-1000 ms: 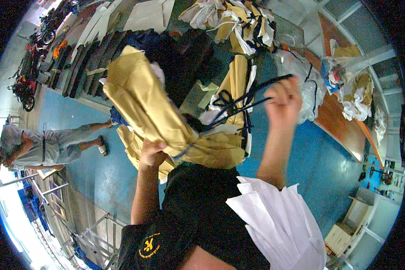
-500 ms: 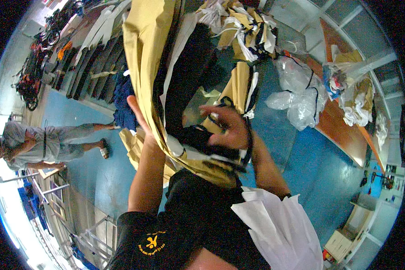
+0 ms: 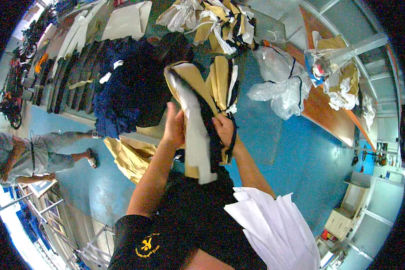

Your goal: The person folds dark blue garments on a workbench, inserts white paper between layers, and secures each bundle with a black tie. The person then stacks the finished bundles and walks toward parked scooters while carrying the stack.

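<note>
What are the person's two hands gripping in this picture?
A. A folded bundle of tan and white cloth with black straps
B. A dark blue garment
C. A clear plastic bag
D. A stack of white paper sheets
A: both the left hand and the right hand close around the folded tan and white bundle, while the clear plastic bag, the white sheets and the dark blue cloth lie apart, untouched.

Lighting: we see bright, even daylight, strongest at the lower left rim. Shadows: soft. Distortion: we note heavy fisheye bending and a black surround. Focus: we find mild blur on the hands.
</note>
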`<control>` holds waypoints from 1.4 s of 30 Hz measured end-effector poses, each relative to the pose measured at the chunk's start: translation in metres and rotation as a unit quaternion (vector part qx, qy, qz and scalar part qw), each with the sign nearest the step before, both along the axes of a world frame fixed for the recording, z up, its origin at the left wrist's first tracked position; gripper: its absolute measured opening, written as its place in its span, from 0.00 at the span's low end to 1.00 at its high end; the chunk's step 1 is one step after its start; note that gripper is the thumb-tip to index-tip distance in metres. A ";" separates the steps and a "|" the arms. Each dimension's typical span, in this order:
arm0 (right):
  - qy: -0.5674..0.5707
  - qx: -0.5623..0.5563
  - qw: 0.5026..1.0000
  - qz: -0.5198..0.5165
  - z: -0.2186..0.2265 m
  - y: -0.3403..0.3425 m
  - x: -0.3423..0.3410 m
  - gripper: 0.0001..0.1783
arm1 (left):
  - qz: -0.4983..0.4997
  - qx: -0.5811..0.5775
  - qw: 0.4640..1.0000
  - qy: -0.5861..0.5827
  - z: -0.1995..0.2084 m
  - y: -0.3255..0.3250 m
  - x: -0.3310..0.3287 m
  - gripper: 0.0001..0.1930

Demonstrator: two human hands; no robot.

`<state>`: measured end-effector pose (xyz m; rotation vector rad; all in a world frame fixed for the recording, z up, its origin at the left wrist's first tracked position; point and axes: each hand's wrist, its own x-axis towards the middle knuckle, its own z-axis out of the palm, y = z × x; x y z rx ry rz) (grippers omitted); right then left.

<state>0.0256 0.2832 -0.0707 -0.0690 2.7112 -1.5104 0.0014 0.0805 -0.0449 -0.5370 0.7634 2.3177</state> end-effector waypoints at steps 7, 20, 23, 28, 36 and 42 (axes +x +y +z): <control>-0.122 -0.073 0.990 0.002 -0.026 0.006 0.014 0.15 | -0.043 -0.116 0.992 -0.019 -0.033 -0.007 0.012 0.24; -0.187 -0.370 0.904 -0.105 -0.048 0.015 0.025 0.34 | -0.050 -0.073 0.991 -0.102 -0.048 -0.006 0.023 0.25; 0.085 0.062 0.994 -0.033 -0.019 0.003 0.031 0.39 | -0.050 -0.059 0.995 -0.063 -0.071 -0.008 0.029 0.26; -0.034 0.064 0.997 -0.033 -0.046 0.038 0.025 0.25 | -0.051 -0.056 0.997 -0.028 -0.096 -0.004 0.032 0.27; 0.163 0.218 0.952 -0.137 -0.032 0.052 0.008 0.13 | 0.004 -0.187 0.982 -0.006 -0.091 -0.001 0.034 0.25; -0.094 0.232 0.968 0.031 -0.025 -0.017 -0.001 0.42 | 0.075 -0.161 0.984 0.030 -0.081 0.016 0.035 0.25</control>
